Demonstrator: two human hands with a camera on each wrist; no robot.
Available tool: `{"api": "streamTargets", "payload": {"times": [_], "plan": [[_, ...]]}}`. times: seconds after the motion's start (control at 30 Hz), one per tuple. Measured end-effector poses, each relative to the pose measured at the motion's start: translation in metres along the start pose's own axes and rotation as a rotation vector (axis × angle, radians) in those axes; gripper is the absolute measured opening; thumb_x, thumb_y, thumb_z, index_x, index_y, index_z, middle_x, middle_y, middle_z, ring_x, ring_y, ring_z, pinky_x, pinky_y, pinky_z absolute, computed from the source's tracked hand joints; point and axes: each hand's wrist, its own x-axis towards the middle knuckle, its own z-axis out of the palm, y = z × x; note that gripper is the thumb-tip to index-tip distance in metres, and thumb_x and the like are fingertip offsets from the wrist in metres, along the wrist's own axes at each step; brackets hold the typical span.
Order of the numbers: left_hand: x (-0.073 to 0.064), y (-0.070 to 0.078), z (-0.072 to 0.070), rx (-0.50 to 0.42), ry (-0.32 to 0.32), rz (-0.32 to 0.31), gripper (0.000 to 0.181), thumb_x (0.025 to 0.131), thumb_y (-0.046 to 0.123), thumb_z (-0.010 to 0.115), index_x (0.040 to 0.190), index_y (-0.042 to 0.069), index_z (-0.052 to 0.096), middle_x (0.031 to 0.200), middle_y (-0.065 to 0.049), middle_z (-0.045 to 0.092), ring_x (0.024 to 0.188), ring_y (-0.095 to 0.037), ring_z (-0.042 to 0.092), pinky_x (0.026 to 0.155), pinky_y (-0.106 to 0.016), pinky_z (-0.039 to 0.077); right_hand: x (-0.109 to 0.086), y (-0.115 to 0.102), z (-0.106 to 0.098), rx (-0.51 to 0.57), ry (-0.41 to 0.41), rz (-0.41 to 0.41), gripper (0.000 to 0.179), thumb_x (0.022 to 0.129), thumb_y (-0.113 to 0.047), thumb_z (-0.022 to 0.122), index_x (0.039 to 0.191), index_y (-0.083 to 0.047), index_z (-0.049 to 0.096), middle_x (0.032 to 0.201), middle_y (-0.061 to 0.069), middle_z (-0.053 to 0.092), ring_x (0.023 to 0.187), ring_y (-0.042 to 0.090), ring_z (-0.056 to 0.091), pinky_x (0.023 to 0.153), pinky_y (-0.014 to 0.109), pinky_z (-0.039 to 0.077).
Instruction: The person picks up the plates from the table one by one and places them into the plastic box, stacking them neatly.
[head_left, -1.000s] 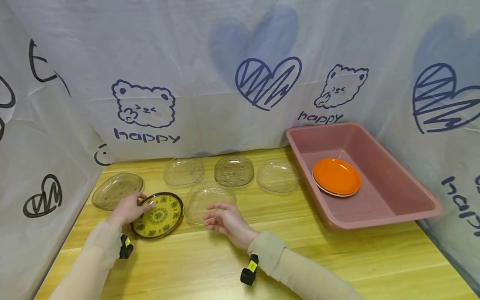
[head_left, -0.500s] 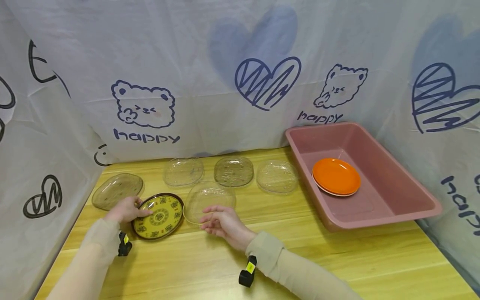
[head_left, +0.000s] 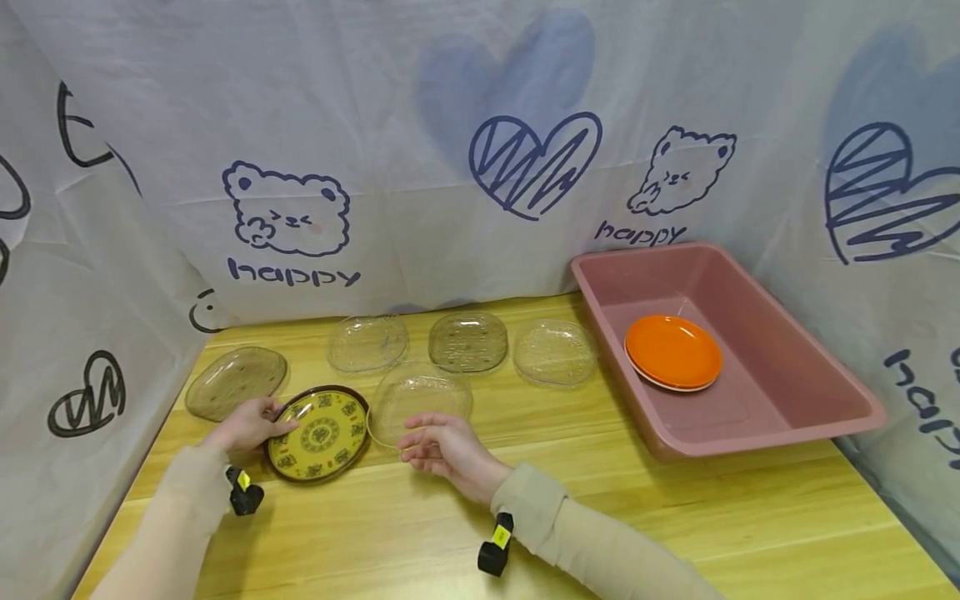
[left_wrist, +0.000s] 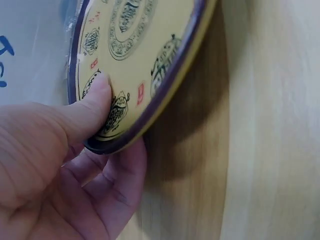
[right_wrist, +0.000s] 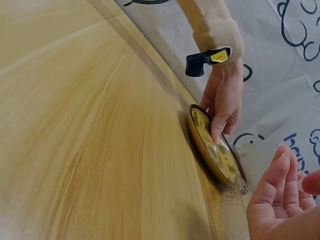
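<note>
A round yellow plate [head_left: 320,433] with a dark brown rim and black and red designs is on the left of the table. My left hand [head_left: 247,423] pinches its left edge, the thumb on the upper face and the fingers [left_wrist: 127,175] beneath the rim. In the left wrist view the gripped plate looks tilted, that edge off the wood. My right hand [head_left: 453,457] hovers with loosely bent fingers at the front of a clear tray [head_left: 420,400], holding nothing. Whether it touches the tray cannot be told.
A smoky tray [head_left: 236,379] lies behind the left hand. Along the back sit a clear tray [head_left: 367,343], a dark one [head_left: 468,342] and another clear one [head_left: 555,352]. At right, a pink basin [head_left: 780,350] holds an orange plate [head_left: 673,352] with a pale-rimmed one underneath.
My left hand has shifted slightly left and toward me, its thumb nearer the plate's edge. The plate has barely moved. My right hand has drifted a little left and toward me.
</note>
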Motion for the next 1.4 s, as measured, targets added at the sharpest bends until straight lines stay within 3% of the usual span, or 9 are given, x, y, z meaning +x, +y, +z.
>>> {"api": "streamTargets", "payload": {"times": [0.17, 0.47, 0.57, 0.67, 0.77, 0.97, 1.13, 1.3, 1.4], "plan": [[-0.001, -0.003, 0.000, -0.150, -0.046, -0.039, 0.031, 0.105, 0.020, 0.055, 0.109, -0.008, 0.042, 0.095, -0.015, 0.056, 0.078, -0.015, 0.059, 0.065, -0.032, 0.056, 0.000, 0.000, 0.001, -0.001, -0.006, 0.006, 0.035, 0.098, -0.004, 0.046, 0.131, 0.005, 0.054, 0.103, 0.010, 0.069, 0.081, 0.014, 0.065, 0.075, 0.020, 0.057], [-0.002, -0.009, 0.002, -0.313, -0.076, -0.057, 0.027, 0.110, 0.019, 0.038, 0.107, -0.007, 0.041, 0.095, -0.012, 0.052, 0.081, -0.015, 0.059, 0.069, -0.034, 0.058, -0.001, 0.001, 0.002, 0.003, -0.006, 0.011, 0.033, 0.098, -0.004, 0.047, 0.129, 0.004, 0.055, 0.100, 0.009, 0.069, 0.080, 0.014, 0.065, 0.073, 0.019, 0.056], [-0.002, -0.010, 0.003, -0.309, -0.077, -0.068, 0.044, 0.111, 0.022, 0.033, 0.131, -0.017, 0.040, 0.108, -0.023, 0.057, 0.087, -0.013, 0.062, 0.075, -0.034, 0.059, -0.001, 0.001, 0.002, -0.002, -0.007, 0.011, 0.034, 0.098, -0.004, 0.047, 0.131, 0.005, 0.054, 0.100, 0.009, 0.069, 0.080, 0.014, 0.065, 0.073, 0.019, 0.056], [-0.001, -0.011, 0.005, -0.310, -0.071, -0.069, 0.057, 0.112, 0.024, 0.027, 0.147, -0.021, 0.024, 0.122, -0.031, 0.055, 0.092, -0.011, 0.061, 0.078, -0.031, 0.058, -0.001, 0.002, 0.002, -0.004, -0.009, 0.010, 0.035, 0.099, -0.004, 0.047, 0.131, 0.005, 0.054, 0.099, 0.008, 0.069, 0.080, 0.014, 0.065, 0.072, 0.018, 0.055], [0.000, -0.012, 0.007, -0.293, -0.048, -0.070, 0.061, 0.112, 0.025, 0.024, 0.150, -0.022, 0.018, 0.127, -0.034, 0.052, 0.096, -0.016, 0.061, 0.080, -0.031, 0.057, -0.001, 0.003, 0.002, -0.004, -0.008, 0.012, 0.034, 0.099, -0.004, 0.046, 0.130, 0.004, 0.055, 0.099, 0.008, 0.069, 0.079, 0.014, 0.065, 0.071, 0.018, 0.055], [0.000, -0.012, 0.008, -0.193, -0.005, -0.058, 0.063, 0.112, 0.030, 0.019, 0.151, -0.020, 0.020, 0.144, -0.042, 0.039, 0.127, -0.043, 0.049, 0.104, -0.052, 0.047, 0.000, 0.003, 0.002, -0.004, -0.005, 0.014, 0.033, 0.099, -0.004, 0.046, 0.129, 0.004, 0.055, 0.098, 0.008, 0.069, 0.079, 0.013, 0.065, 0.071, 0.018, 0.055], [-0.001, -0.010, 0.009, -0.176, 0.050, -0.062, 0.063, 0.112, 0.032, 0.020, 0.146, -0.018, 0.034, 0.136, -0.038, 0.047, 0.124, -0.044, 0.049, 0.104, -0.054, 0.045, 0.000, 0.003, 0.000, -0.007, -0.002, 0.011, 0.032, 0.098, -0.004, 0.047, 0.128, 0.003, 0.056, 0.098, 0.008, 0.069, 0.079, 0.013, 0.065, 0.072, 0.019, 0.056], [-0.002, -0.006, 0.007, -0.217, 0.043, -0.085, 0.065, 0.111, 0.035, 0.018, 0.149, -0.017, 0.029, 0.147, -0.040, 0.037, 0.140, -0.052, 0.034, 0.117, -0.065, 0.031, -0.001, 0.001, -0.003, -0.008, 0.010, 0.001, 0.033, 0.096, -0.003, 0.048, 0.127, 0.003, 0.057, 0.102, 0.010, 0.070, 0.080, 0.014, 0.066, 0.074, 0.020, 0.057], [-0.002, -0.004, 0.005, -0.232, 0.052, -0.087, 0.065, 0.111, 0.035, 0.018, 0.150, -0.016, 0.029, 0.143, -0.038, 0.041, 0.137, -0.048, 0.039, 0.116, -0.063, 0.034, -0.001, 0.000, -0.005, -0.021, 0.011, -0.009, 0.032, 0.098, -0.004, 0.047, 0.128, 0.003, 0.057, 0.105, 0.011, 0.070, 0.080, 0.014, 0.066, 0.074, 0.020, 0.056]]}}
